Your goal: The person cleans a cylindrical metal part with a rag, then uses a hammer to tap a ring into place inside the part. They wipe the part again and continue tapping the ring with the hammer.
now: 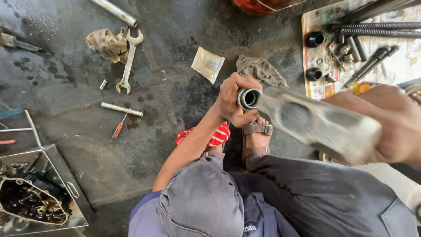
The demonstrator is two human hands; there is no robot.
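Nearby, left of the blurred grey metal casting: steel tray holding an oily engine cover. Left hand clenched round its ringed tube end, right hand grasping the wide end.

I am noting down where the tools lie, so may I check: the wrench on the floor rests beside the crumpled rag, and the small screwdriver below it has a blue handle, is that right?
Not quite: the head view shows the screwdriver with a red-orange handle, not a blue one. The rest holds: the wrench lies on the floor beside the crumpled rag, with the screwdriver below it.
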